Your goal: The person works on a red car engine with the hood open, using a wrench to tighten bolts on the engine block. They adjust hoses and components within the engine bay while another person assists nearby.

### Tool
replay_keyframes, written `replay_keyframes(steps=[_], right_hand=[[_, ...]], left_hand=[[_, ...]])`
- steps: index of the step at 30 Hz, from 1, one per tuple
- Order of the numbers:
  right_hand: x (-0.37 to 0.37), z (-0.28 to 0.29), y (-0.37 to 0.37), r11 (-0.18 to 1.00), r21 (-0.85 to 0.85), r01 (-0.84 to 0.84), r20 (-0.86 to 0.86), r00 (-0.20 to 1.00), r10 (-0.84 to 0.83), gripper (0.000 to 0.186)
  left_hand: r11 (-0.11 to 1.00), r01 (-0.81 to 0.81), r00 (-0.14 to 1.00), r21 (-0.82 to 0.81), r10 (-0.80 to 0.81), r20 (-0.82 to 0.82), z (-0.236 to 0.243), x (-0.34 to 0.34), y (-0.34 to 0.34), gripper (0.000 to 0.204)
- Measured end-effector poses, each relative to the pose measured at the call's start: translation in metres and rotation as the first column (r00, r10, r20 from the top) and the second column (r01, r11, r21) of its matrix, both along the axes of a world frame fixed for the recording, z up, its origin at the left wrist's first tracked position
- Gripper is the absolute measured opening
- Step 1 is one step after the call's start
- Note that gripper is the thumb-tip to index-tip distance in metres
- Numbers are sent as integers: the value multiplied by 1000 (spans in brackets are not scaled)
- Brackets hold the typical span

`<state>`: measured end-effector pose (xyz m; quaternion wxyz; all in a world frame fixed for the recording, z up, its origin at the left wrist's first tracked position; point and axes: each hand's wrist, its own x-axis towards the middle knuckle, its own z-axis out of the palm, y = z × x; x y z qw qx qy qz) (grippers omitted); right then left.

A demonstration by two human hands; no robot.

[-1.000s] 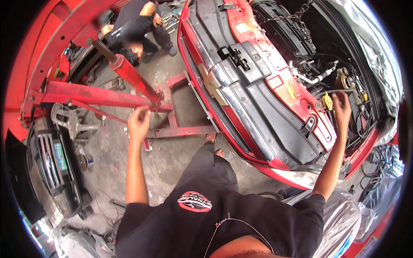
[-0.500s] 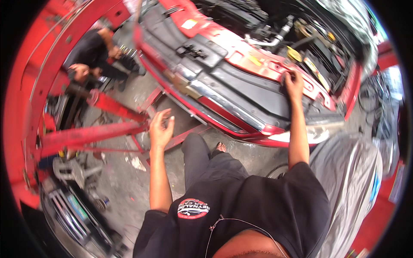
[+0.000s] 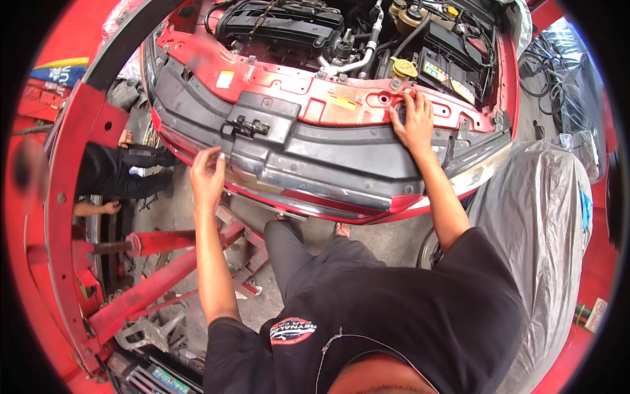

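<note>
The front of a red car with its hood up lies before me. My right hand (image 3: 415,126) rests at the red upper front panel (image 3: 289,87), its fingers spread near a round hole and the rear edge of the black plastic cover (image 3: 341,152). Whether anything small lies under those fingertips is hidden. Over the left part of the chrome-trimmed front bumper (image 3: 282,186) hovers my left hand (image 3: 208,180), fingers bent and the thumb apart from them, with nothing visible in it. A black latch (image 3: 249,126) sits at the middle of the cover, between my hands.
Behind the panel is the engine (image 3: 279,29), with a yellow cap (image 3: 404,67) and a battery (image 3: 449,75). A red lift post (image 3: 62,197) and lift arm (image 3: 147,292) stand at left, where another person (image 3: 108,171) works low. A grey-covered object (image 3: 525,262) stands at right.
My view has swung toward the engine bay. My left hand has come from over the floor to the bumper's edge. My right hand has changed from bunched fingertips to spread fingers on the panel.
</note>
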<state>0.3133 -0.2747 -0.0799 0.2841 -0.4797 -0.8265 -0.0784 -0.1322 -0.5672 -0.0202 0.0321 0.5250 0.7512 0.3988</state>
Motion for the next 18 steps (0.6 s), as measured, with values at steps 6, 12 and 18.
replay_keyframes(steps=[6,12,18], right_hand=[[0,-4,7,988,-102,112,114,988,-101,70],[-6,9,5,971,-171,168,145,979,-144,79],[-7,15,1,950,-239,200,150,974,-168,81]], left_hand=[[973,232,953,10,-225,-203,6,-72,158,18],[944,311,916,-106,-328,-233,-17,-121,285,22],[906,63,959,-419,-171,-224,-9,-90,334,43]])
